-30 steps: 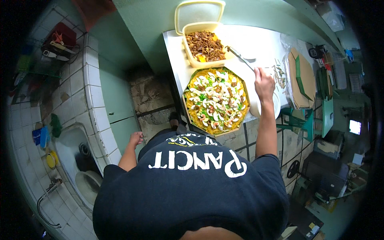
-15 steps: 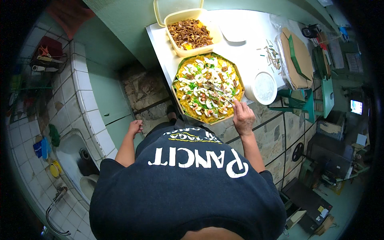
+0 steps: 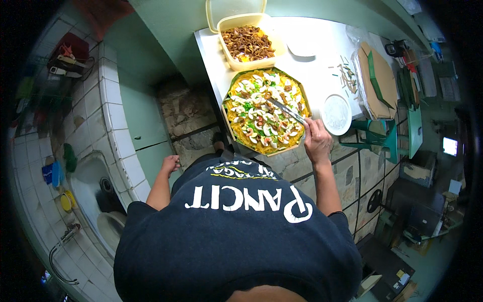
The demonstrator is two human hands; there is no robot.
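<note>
Since a moment ago the right hand [image 3: 317, 139] has risen, fingers closed on metal tongs [image 3: 287, 111] reaching over the octagonal noodle tray [image 3: 265, 111]; left hand [image 3: 170, 163] hangs loosely curled, empty.

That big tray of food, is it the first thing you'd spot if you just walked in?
Yes: the octagonal tray of yellow noodles with green and white toppings sits at the near edge of the white table, brighter than anything around it. The right hand holds metal tongs over it. Just behind stands an open cream container of brown topping, and a round white lid lies to the tray's right.
</note>
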